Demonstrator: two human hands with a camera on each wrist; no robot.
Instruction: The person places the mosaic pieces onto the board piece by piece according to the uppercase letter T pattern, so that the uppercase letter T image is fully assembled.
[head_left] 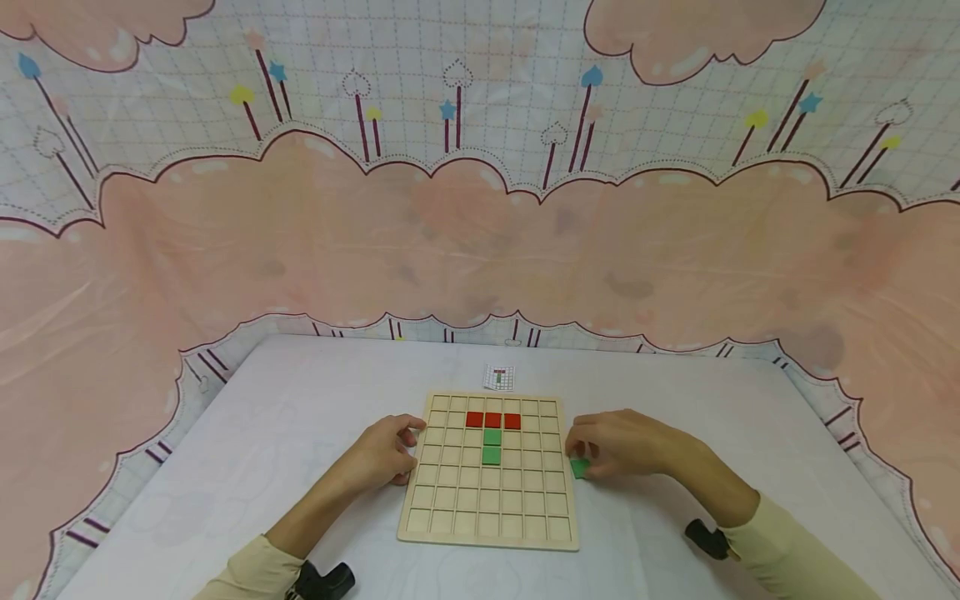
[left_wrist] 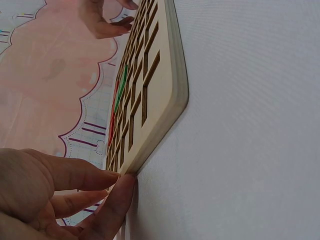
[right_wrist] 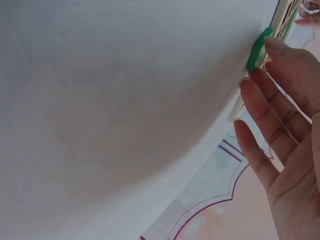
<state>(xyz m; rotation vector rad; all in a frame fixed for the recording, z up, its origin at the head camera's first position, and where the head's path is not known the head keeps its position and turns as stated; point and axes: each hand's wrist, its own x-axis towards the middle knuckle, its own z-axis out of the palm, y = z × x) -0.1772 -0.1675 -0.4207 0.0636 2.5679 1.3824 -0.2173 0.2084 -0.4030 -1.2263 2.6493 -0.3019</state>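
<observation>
A pale wooden grid board (head_left: 487, 540) lies on the white table. Three red square tiles (head_left: 492, 420) form a row in its upper part, and two green square tiles (head_left: 492, 455) run down below the middle one. At the board's left side, my left hand (head_left: 378, 450) grips the edge between thumb and fingers; the left wrist view shows them at the board's rim (left_wrist: 176, 92). Just off the right edge, my right hand (head_left: 622, 442) pinches another green square tile (head_left: 580, 468), seen nearly edge-on in the right wrist view, its thumb and fingertips on it.
Behind the board lies a small printed card (head_left: 499, 377) with a grid and a red and green T pattern. White cloth covers the table (head_left: 337, 367). A patterned curtain (head_left: 480, 250) with pink clouds hangs around the back and sides.
</observation>
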